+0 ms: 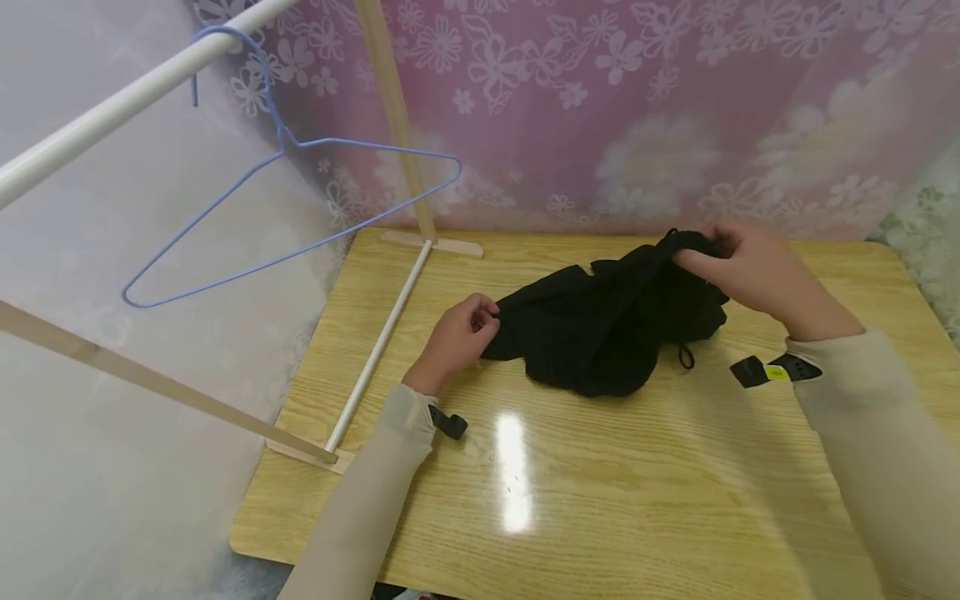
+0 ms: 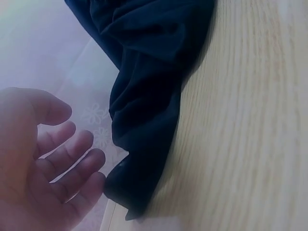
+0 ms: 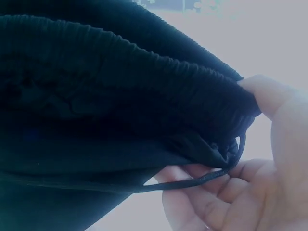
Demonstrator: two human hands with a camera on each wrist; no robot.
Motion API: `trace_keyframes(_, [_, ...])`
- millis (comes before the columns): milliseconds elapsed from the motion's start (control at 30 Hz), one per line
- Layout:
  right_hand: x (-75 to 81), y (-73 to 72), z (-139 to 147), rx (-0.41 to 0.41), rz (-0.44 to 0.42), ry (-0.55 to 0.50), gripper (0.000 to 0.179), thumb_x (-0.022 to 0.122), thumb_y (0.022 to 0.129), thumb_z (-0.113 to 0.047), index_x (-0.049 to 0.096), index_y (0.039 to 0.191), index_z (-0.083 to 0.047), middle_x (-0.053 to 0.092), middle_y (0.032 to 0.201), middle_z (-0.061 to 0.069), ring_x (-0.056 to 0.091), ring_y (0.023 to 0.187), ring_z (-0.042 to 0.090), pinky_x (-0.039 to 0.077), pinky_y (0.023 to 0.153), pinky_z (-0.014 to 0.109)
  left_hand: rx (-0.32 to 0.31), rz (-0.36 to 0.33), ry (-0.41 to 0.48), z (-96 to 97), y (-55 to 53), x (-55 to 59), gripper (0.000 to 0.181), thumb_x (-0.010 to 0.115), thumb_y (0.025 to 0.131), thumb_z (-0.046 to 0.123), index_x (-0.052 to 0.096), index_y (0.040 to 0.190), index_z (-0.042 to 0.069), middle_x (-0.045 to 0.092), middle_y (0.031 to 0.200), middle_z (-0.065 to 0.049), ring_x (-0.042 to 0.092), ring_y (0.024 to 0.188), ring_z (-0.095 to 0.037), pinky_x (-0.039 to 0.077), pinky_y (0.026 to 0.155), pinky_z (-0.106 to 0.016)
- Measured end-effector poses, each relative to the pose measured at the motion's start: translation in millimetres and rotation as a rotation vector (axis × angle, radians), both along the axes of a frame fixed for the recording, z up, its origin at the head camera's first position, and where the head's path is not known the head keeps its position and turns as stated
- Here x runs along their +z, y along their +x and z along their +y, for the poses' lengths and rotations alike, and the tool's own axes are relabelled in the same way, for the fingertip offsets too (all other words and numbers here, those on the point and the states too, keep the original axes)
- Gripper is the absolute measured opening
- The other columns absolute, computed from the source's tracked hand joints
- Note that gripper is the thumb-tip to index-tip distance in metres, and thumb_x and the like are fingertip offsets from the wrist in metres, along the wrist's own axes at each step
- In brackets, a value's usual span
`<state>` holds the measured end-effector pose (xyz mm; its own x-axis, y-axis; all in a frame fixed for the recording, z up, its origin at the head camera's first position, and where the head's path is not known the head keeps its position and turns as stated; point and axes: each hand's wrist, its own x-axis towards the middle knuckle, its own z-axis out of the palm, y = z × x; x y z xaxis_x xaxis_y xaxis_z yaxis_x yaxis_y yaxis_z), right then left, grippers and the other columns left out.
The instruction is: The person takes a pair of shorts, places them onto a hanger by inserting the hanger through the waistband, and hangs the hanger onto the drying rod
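Observation:
A black garment (image 1: 577,325) with a gathered elastic waistband (image 3: 144,57) lies bunched over the table, its right end raised. My right hand (image 1: 757,271) pinches that waistband between thumb and fingers. A thin dark cord loop (image 3: 192,183) hangs across the fingers in the right wrist view. At the garment's narrow left end is my left hand (image 1: 457,337). The left wrist view shows that hand (image 2: 53,159) with fingers loosely bent and thumb apart, the little finger beside or just touching the cloth's edge (image 2: 139,178); nothing is gripped there.
A blue wire hanger (image 1: 292,250) hangs from the white bar (image 1: 127,104) of a wooden rack at left. The rack's feet (image 1: 457,247) stand on the wooden table (image 1: 615,492). A pink floral curtain (image 1: 570,117) hangs behind the table.

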<state>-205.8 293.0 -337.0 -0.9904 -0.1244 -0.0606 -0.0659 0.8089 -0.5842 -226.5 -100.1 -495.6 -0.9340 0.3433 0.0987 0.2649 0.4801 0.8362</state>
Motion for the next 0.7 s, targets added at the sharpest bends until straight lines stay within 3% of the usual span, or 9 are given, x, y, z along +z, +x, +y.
trace_keyframes(133, [9.9, -4.5, 1.2, 0.011, -0.026, -0.004, 0.050, 0.060, 0.101, -0.055, 0.055, 0.114, -0.007, 0.062, 0.099, 0.011, 0.048, 0.078, 0.027, 0.037, 0.062, 0.039, -0.013, 0.018, 0.008, -1.1, 1.4, 0.3, 0.021, 0.058, 0.106, 0.025, 0.062, 0.120, 0.011, 0.064, 0.098, 0.001, 0.060, 0.083, -0.018, 0.052, 0.078, -0.036])
trace_keyframes(267, [19.5, -8.0, 0.9, 0.006, -0.025, -0.002, 0.050, 0.060, 0.101, -0.054, 0.056, 0.119, -0.007, 0.065, 0.104, 0.009, 0.055, 0.081, 0.023, 0.041, 0.065, 0.036, -0.011, 0.019, 0.012, -1.8, 3.0, 0.9, 0.020, 0.058, 0.105, 0.024, 0.063, 0.119, 0.010, 0.064, 0.098, 0.001, 0.061, 0.084, -0.016, 0.053, 0.079, -0.037])
trace_keyframes(533, [37.7, -8.9, -1.2, -0.021, 0.028, -0.085, 0.042, 0.062, 0.100, -0.052, 0.058, 0.103, -0.010, 0.062, 0.087, 0.002, 0.055, 0.077, 0.022, 0.041, 0.065, 0.034, -0.005, 0.029, 0.018, -4.1, 2.9, 0.7, 0.020, 0.059, 0.105, 0.022, 0.063, 0.120, 0.009, 0.065, 0.097, 0.001, 0.062, 0.084, -0.016, 0.053, 0.079, -0.037])
trace_keyframes(700, [45.1, -8.9, -0.6, -0.043, 0.024, -0.128, 0.040, 0.059, 0.102, -0.052, 0.060, 0.103, -0.012, 0.063, 0.084, 0.000, 0.057, 0.077, 0.022, 0.042, 0.064, 0.034, -0.003, 0.023, 0.013, -5.3, 1.6, -0.4, 0.023, 0.058, 0.105, 0.022, 0.063, 0.120, 0.006, 0.065, 0.096, 0.000, 0.062, 0.084, -0.016, 0.053, 0.078, -0.036])
